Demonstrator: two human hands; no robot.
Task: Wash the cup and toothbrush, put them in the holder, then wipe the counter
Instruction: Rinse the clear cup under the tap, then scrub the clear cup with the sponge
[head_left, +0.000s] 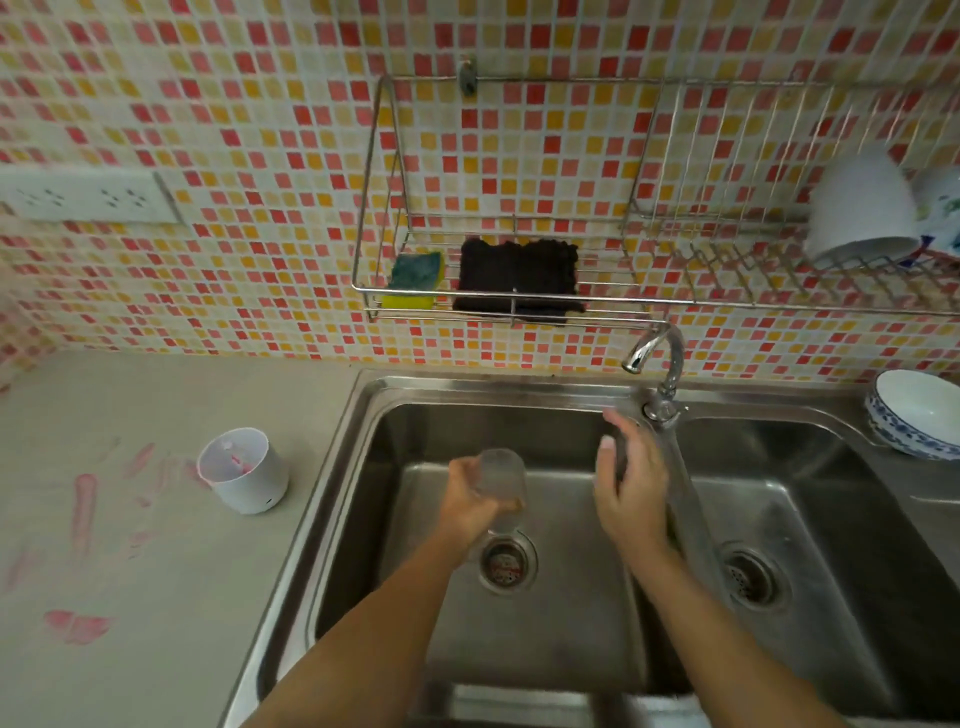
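Observation:
My left hand (470, 501) grips a clear cup (501, 478) and holds it over the left sink basin (561, 639), above the drain. My right hand (631, 480) hovers beside it with fingers spread and nothing in it, just below the tap (657, 356). No water runs from the tap. A white round holder (244, 475) stands on the grey counter (156, 597) left of the sink, with something pink, perhaps the toothbrush (236, 460), inside it. Pink smears (83, 506) mark the counter around the holder.
A wire wall rack (374, 291) above the sink carries a green-yellow sponge (415, 273) and a black cloth (519, 275). Its right section holds an upturned white bowl (860, 208). A blue-patterned bowl (917, 415) rests by the right basin (831, 519). A wall socket (88, 197) sits at left.

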